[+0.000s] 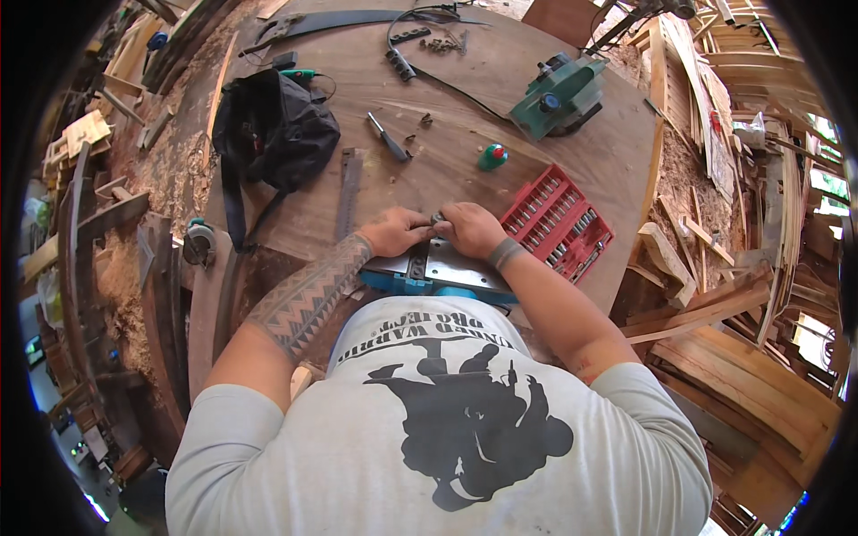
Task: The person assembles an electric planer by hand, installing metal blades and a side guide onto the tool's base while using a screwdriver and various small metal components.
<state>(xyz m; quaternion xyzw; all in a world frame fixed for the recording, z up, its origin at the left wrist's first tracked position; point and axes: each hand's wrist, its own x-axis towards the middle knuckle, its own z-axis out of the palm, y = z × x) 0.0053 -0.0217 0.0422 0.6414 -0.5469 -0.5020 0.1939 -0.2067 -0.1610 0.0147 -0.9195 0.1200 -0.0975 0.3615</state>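
While we lean over the bench, this is how things lie, nearest first.

Planer: a blue power planer [429,275] rests upside down at the bench's near edge, its bright metal sole facing up and the cutter slot open in the middle.

Left hand: our left hand [396,230] is curled, fingertips pinched on a small dark part over the far end of the sole.

Right hand: our right hand [471,229] is closed beside it, the two hands touching, thumb and fingers gripping the same small part; what exactly it is we cannot tell.

Progress: we judge the work on the cutter to be midway, since the planer is turned over and in hand but nothing yet looks closed up or set upright.

Bit set: a red case of bits [558,223] lies open just right of the hands.

Ruler: a grey steel ruler [349,189] lies left of them.

Further off: a black bag [273,134], a green-capped bottle [492,157] and a screwdriver [387,137].

Farthest: a green planer [559,96] stands on the plywood table [500,54].
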